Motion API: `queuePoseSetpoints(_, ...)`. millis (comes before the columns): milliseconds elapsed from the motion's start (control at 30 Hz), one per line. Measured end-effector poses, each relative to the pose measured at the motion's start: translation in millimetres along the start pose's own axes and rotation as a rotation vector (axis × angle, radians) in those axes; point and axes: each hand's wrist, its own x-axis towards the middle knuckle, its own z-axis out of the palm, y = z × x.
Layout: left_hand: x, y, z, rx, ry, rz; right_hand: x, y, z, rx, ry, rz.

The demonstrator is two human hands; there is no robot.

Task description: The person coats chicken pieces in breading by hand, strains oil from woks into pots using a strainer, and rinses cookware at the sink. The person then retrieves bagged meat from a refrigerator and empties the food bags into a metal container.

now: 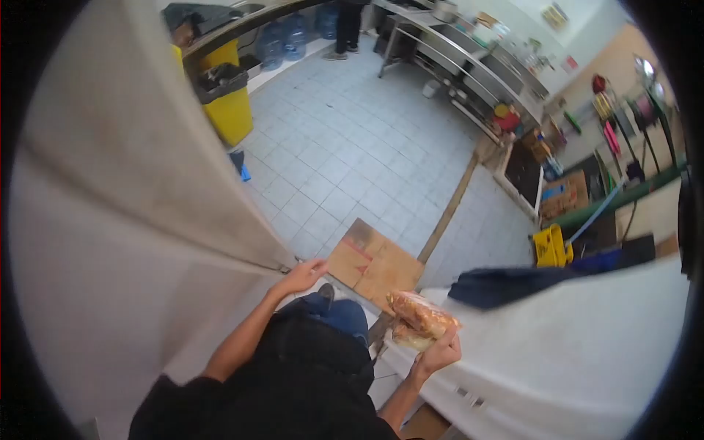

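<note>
My right hand (440, 353) grips a clear plastic bag of reddish-brown and pale food (423, 317), held out at the right of my body, over the edge of a white surface. At the left, my left hand (303, 277) is in front of me by the edge of a pale wall or door; its fingers point forward and nothing shows in them. Between the two hands, a flat piece of cardboard (375, 265) lies on the tiled floor ahead of my feet.
Yellow bin (231, 116) with a black liner stands at the left, near water jugs (295, 37). A person in dark trousers (350, 29) stands far ahead. Steel sinks (451, 48) line the back right. A yellow mop bucket (550, 246) and dark cloth (506, 284) are at the right.
</note>
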Motion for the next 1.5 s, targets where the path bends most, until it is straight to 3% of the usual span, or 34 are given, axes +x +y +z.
queuePoseSetpoints(100,123,69,-68,0.059,0.043,0.076,58,-9,61,-0.016,0.0,0.0)
queuePoseSetpoints(233,279,78,-139,0.316,0.184,0.029,164,4,160,-0.148,0.007,0.008)
queuePoseSetpoints(333,390,-8,-191,0.517,0.219,-0.073,232,27,271,-0.205,-0.02,-0.037)
queuePoseSetpoints(400,422,-56,-216,0.408,0.298,-0.24,278,44,343,-0.688,-0.058,-0.367)
queuePoseSetpoints(500,395,-89,-226,0.219,0.432,-0.531,327,49,462,-0.415,-0.17,-0.472)
queuePoseSetpoints(533,389,-110,-231,0.399,0.306,-0.612,333,22,516,-0.387,-0.185,-0.321)
queuePoseSetpoints(567,374,-143,-222,0.445,0.281,-0.616,349,11,556,-0.393,-0.185,-0.316)
queuePoseSetpoints(600,357,-152,-218,0.344,0.265,-0.772,366,3,592,-0.398,-0.237,-0.29)
queuePoseSetpoints(633,333,-188,-209,0.287,0.128,-0.835,381,-6,630,-0.402,-0.291,-0.27)
queuePoseSetpoints(733,296,-208,-214,0.22,-0.367,-1.329,406,-44,756,-0.282,-0.308,-0.284)
queuePoseSetpoints(767,309,-151,-244,0.17,-0.589,-1.231,410,-52,795,-0.265,-0.304,-0.287)
queuePoseSetpoints(833,350,-172,-273,-0.239,-0.656,-1.674,421,-65,878,-0.168,-0.365,-0.325)
queuePoseSetpoints(867,379,-177,-299,-0.281,-0.587,-1.67,422,-71,922,-0.099,-0.38,-0.256)
queuePoseSetpoints(900,418,-189,-329,-0.205,-0.466,-1.526,422,-74,967,-0.087,-0.372,-0.259)
queuePoseSetpoints(967,503,-222,-401,0.125,-0.308,-1.104,415,-79,1039,0.137,-0.352,-0.122)
queuePoseSetpoints(1033,604,-236,-485,0.377,-0.126,-0.79,408,-83,1095,0.115,-0.355,-0.096)
queuePoseSetpoints(1067,652,-225,-535,0.393,0.041,-0.699,407,-86,1125,0.105,-0.365,-0.071)
queuePoseSetpoints(1100,692,-208,-577,0.403,0.378,-0.606,409,-90,1158,0.097,-0.372,-0.082)
queuePoseSetpoints(1167,775,-144,-695,0.186,0.536,-0.555,401,-97,1204,0.038,-0.387,-0.081)
queuePoseSetpoints(1233,835,-107,-798,0.155,0.707,-0.409,390,-115,1259,0.021,-0.404,-0.106)
queuePoseSetpoints(1333,888,-52,-931,0.402,1.015,-0.051,376,-133,1341,-0.033,-0.443,-0.089)
queuePoseSetpoints(1400,903,-4,-1013,0.541,1.041,-0.046,366,-137,1394,-0.253,-0.529,-0.278)
queuePoseSetpoints(1500,926,24,-1117,0.957,1.069,-0.136,339,-156,1484,-0.265,-0.575,-0.314)
